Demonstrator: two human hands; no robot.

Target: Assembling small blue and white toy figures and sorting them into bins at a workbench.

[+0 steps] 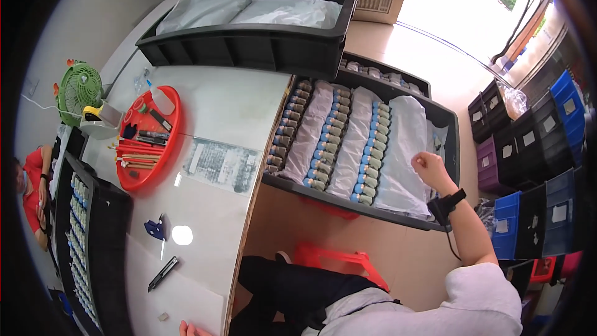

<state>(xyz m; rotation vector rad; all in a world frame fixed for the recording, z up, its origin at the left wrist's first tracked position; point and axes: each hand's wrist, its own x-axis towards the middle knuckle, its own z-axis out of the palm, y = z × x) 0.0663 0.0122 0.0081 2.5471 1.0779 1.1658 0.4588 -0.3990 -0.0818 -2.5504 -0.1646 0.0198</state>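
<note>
My right hand (429, 169), its fingers curled together, is over the white plastic sheet (401, 149) on the right side of a large black bin (457, 143). Whether it pinches the sheet or something small cannot be made out. Rows of small figurines with blue and pale green parts (373, 152) lie in the bin between strips of white plastic (351, 143). Browner ones (289, 121) fill the row beside the table. Only a few fingers of my left hand (193, 328) show, apart, over the white table (205, 230) at the lower edge.
The table holds a utility knife (163, 274), a red tray (149, 171) of pens and brushes, a printed sheet (221, 165), and a green fan (79, 90). Another black bin (249, 46) stands behind. Stacked crates (528, 143) line the right. A person in red (37, 180) sits left.
</note>
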